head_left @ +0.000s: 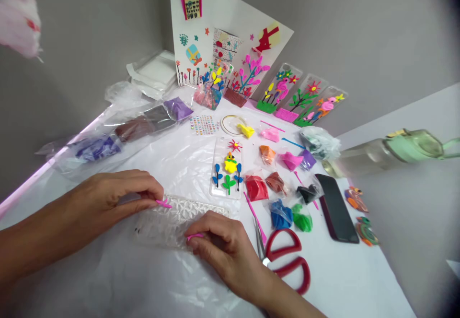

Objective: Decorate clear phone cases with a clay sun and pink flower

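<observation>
My left hand [138, 191] pinches a small pink piece of clay [164, 203] between thumb and forefinger. Another thin pink strip [195, 236], also like clay, sits in the closed fingertips of my right hand [223, 241]. Beneath both hands lies a clear case with a textured, faceted surface [168, 224], partly covered by my right hand. Beyond it is a clear phone case [214, 191] bearing a yellow clay figure [230, 164], a red sun and blue and green plant shapes.
Red-handled scissors [283, 239] lie partly open beside my right forearm, near a pink tool [256, 218]. Wrapped clay, including red [256, 188] and blue [281, 215] packs, is on the right. A black phone [338, 207] and bottle [373, 157] lie farther right; decorated cases [278, 88] lean behind.
</observation>
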The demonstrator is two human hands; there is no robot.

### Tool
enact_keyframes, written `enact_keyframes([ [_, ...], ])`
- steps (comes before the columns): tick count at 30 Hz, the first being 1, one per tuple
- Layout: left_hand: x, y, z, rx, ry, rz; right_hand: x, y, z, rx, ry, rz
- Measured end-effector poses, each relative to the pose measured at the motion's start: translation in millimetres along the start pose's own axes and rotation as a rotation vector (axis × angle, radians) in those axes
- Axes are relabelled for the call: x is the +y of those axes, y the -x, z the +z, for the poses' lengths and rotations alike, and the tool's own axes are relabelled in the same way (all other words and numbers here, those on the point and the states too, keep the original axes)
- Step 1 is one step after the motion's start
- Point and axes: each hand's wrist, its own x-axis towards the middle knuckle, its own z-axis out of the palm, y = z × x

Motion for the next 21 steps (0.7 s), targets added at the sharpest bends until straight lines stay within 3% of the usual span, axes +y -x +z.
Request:
enact_keyframes([
  [3,-10.4,-1.9,-2.1,-0.103,-0.053,0.037,0.3,-0.9,-0.1,0.002,-0.002,-0.012],
  [21,-6.0,-3.2,1.6,0.011,-0.207,0.144,2.0,0.3,1.2,0.000,-0.029,0.001],
])
